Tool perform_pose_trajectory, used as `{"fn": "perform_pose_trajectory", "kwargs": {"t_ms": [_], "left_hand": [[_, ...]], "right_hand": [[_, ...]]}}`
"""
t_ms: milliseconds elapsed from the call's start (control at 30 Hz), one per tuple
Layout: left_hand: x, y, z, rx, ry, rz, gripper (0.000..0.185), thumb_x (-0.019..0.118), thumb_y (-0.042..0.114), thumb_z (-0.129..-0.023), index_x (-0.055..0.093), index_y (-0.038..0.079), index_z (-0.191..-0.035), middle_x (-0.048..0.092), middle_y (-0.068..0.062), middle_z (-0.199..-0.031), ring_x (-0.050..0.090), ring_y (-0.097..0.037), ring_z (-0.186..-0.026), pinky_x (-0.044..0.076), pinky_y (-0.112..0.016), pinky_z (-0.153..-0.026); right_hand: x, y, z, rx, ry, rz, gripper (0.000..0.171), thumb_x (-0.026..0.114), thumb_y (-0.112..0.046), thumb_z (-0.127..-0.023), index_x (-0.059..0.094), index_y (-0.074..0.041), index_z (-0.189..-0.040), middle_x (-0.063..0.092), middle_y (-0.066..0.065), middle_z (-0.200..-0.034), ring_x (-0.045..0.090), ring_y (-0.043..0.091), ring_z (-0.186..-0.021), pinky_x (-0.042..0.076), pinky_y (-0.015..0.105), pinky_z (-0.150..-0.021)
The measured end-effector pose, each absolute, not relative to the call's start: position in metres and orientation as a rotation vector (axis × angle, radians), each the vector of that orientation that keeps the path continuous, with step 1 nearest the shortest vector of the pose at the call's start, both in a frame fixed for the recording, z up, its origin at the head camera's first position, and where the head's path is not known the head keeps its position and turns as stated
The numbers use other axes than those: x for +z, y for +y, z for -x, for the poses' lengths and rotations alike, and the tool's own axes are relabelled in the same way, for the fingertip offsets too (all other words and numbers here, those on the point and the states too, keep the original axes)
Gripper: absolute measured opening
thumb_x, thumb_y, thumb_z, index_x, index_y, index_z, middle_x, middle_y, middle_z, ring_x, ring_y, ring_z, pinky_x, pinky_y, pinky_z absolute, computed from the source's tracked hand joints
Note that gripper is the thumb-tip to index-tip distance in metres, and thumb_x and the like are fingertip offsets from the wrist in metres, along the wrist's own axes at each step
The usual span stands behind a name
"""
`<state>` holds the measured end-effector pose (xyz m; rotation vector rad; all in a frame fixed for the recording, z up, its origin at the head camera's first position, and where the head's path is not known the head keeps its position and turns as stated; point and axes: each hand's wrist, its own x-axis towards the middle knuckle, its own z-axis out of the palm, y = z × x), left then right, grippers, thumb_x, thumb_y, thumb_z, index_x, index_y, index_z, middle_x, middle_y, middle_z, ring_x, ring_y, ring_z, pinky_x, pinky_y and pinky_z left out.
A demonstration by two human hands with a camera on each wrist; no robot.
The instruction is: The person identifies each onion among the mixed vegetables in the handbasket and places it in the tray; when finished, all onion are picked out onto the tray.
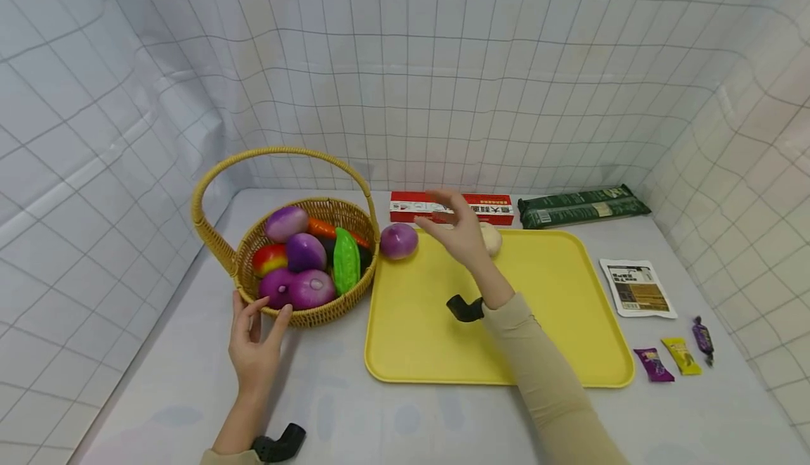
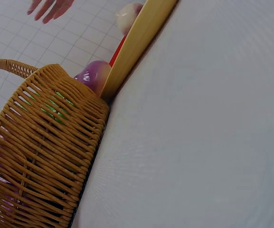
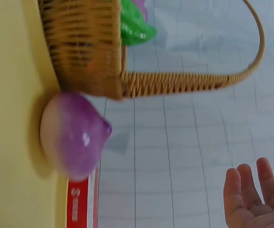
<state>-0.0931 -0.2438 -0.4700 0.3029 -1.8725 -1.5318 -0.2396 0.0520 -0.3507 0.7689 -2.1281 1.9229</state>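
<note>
Steadying the wicker basket (image 1: 316, 314) from the near side, the person's left hand (image 1: 255, 344) rests on the white table (image 1: 190, 395) with straight, slightly spread fingers touching the woven wall, gripping nothing. The basket holds purple onions, a carrot, a green bitter gourd and a red-yellow fruit. Just right of it, a purple onion (image 1: 399, 241) sits on the far left corner of the yellow tray (image 1: 430, 352), touching nothing but the tray, and close beside the basket rim in the right wrist view. The right hand (image 1: 457, 229) hovers above the tray's far edge between that onion and a pale round vegetable (image 1: 492, 238), fingers relaxed and spread, empty. Judging from this, the work stands between picks: produce is being moved from basket to tray, and the next move would call for the right hand to reach left over the rim and close on another piece. Behind the tray lies a red and white box (image 1: 493, 206) with printing too small to read, then a dark green packet (image 1: 582, 206); a white sachet (image 1: 638, 288) and three wrapped sweets (image 1: 680, 356) lie right, their lettering illegible.
</note>
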Motion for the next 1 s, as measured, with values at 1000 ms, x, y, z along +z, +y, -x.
{"fn": "perform_pose_trajectory", "kwargs": {"t_ms": [1000], "left_hand": [[-0.437, -0.226, 0.082, -1.518, -1.906, -0.297, 0.035, 0.067, -0.003, -0.084, 0.053, -0.016, -0.113, 0.018, -0.021, -0.152, 0.018, -0.032, -0.140, 0.032, -0.027, -0.105]], "right_hand": [[-0.390, -0.095, 0.223, 1.305, -2.717, -1.549, 0.059, 0.076, -0.039, -0.078, 0.056, -0.014, -0.127, 0.055, -0.001, -0.129, 0.050, 0.012, -0.112, 0.043, 0.018, -0.091]]}}
